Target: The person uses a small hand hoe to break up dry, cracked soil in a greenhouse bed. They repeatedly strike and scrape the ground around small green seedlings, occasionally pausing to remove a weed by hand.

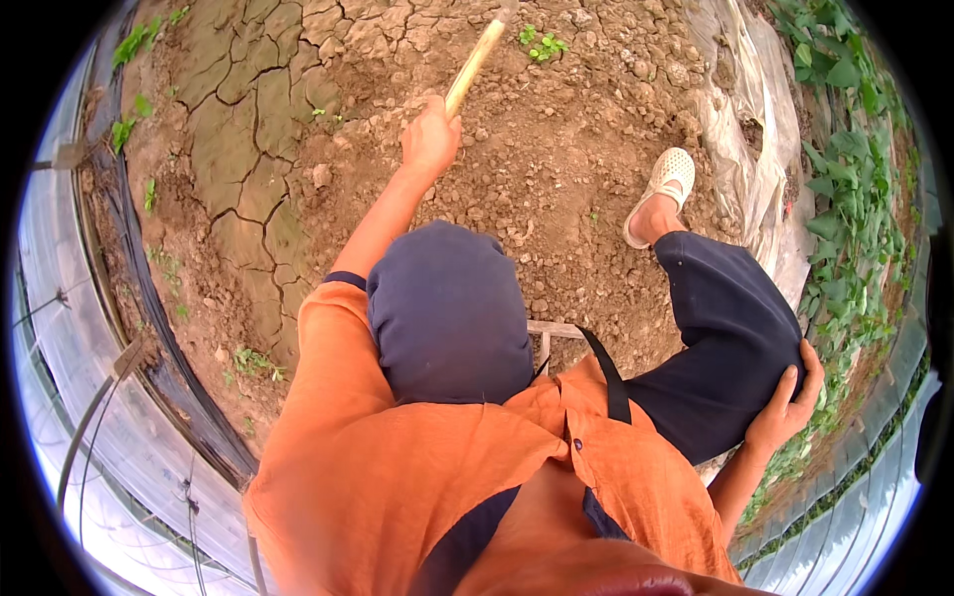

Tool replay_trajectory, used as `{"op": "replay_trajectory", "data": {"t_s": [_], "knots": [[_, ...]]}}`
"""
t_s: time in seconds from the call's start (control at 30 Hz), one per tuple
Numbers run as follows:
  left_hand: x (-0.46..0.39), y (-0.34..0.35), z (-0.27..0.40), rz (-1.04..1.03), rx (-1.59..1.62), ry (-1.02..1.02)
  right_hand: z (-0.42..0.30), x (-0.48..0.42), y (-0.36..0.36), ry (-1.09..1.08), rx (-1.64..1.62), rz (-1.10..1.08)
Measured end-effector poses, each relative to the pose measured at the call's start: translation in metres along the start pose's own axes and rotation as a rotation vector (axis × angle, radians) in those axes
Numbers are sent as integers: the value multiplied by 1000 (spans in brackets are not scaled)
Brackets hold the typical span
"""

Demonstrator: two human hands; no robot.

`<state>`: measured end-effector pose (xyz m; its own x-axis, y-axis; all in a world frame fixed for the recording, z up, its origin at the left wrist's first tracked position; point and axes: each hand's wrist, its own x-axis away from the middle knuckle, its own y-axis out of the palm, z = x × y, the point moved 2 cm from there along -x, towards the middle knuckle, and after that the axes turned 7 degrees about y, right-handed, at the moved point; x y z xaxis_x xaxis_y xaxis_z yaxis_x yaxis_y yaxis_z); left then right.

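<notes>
My left hand [432, 139] is closed around a pale wooden handle [475, 65] that slants up and right over the broken soil; its far end is blurred at the top edge, so the kind of tool cannot be told. My right hand [790, 406] rests on my bent right knee, fingers spread on the dark trouser leg [730, 335], holding nothing. My left knee [451, 320] is raised in the middle. A cream perforated clog [671, 175] is on my right foot. Part of a wooden frame [559, 328] and a black strap [607, 372] show between my legs.
Cracked, dried soil [246, 149] lies at the left, crumbly clods ahead. Small green seedlings [548, 48] stand near the top. Crumpled clear plastic film [760, 149] and leafy plants [850, 216] run along the right. Black sheeting [149, 276] and a translucent greenhouse wall [97, 335] border the left.
</notes>
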<state>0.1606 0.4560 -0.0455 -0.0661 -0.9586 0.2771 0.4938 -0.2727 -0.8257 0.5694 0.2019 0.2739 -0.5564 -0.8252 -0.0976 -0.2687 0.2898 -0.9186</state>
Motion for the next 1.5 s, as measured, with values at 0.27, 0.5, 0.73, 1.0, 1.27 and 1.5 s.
{"op": "replay_trajectory", "data": {"t_s": [0.27,0.5,0.73,1.0,1.27,1.5], "knots": [[-12,19,-62,-183,-189,-74,-6,-10,4,-32,-4,-12],[18,29,-66,66,6,-225,-6,-6,3,-6,14,-11],[42,11,-69,62,100,-210,-2,0,0,30,23,-1],[100,37,-117,-31,263,-278,-1,-2,3,-13,12,-16],[185,61,-134,-75,801,-346,-7,0,1,26,47,9],[134,66,-129,-149,820,-421,-11,-1,2,-33,53,-20]]}}
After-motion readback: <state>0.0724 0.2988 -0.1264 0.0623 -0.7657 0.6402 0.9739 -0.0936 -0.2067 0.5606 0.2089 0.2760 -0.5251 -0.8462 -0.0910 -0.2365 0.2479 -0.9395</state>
